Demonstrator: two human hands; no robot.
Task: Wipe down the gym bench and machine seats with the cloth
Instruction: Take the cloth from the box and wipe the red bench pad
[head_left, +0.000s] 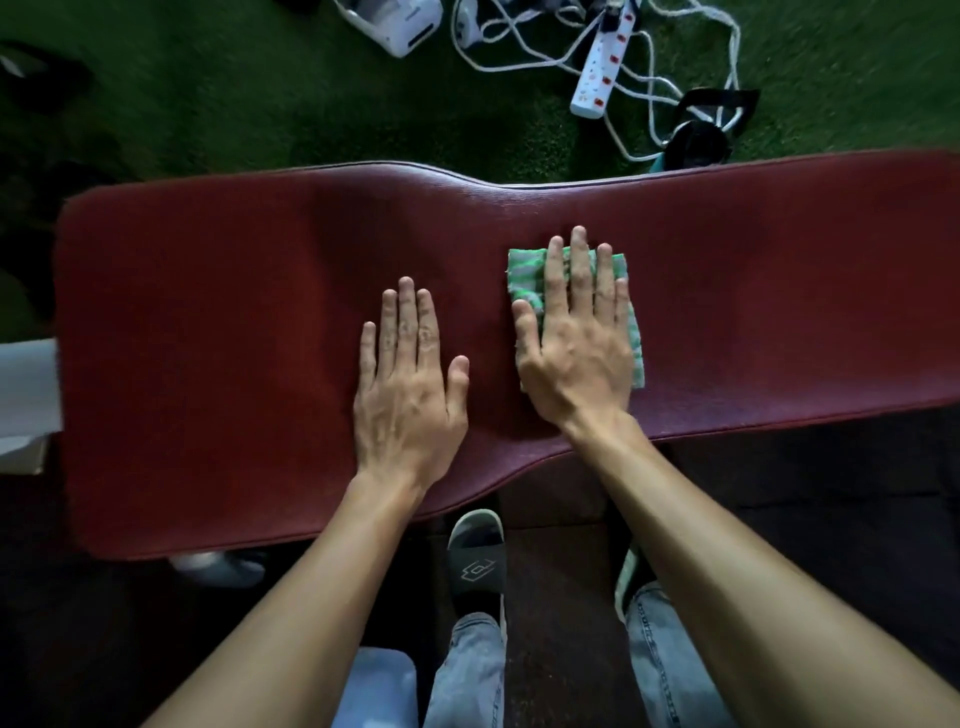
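A dark red padded gym bench (234, 322) runs across the view from left to right. A folded green and grey cloth (524, 270) lies on its middle right part. My right hand (576, 348) lies flat on the cloth, fingers spread and pressing it onto the pad; most of the cloth is hidden under the palm. My left hand (408, 389) rests flat on the bare pad just left of the cloth, fingers straight, holding nothing.
Beyond the bench on green turf lie a white power strip (605, 62) with tangled white cables (524, 52), a white device (400, 23) and a black object (698, 140). Near me are my slippered foot (478, 561) and jeans. A white box (26, 395) sits at the left edge.
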